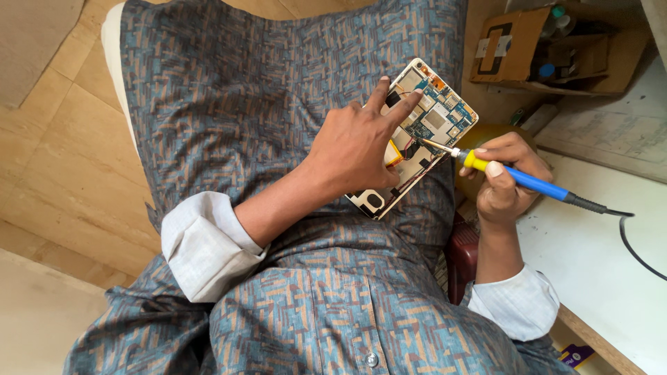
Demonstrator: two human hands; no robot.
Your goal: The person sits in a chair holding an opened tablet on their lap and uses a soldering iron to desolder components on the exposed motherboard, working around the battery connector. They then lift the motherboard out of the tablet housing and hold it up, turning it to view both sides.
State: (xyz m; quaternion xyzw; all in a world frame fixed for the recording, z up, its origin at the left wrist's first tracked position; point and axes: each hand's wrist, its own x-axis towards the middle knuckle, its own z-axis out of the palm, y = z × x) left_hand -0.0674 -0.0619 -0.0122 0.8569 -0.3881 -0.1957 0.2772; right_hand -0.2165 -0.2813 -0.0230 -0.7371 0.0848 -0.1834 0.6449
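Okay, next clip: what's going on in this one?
A seated person has an opened tablet, back cover off and circuit board exposed, resting on their lap. The left hand presses down on it, fingers spread over the board. The right hand grips a soldering iron with a blue and yellow handle, its tip touching the tablet's inside near the board's lower edge. The iron's cord trails over a white table on the right, with a cardboard box beyond.
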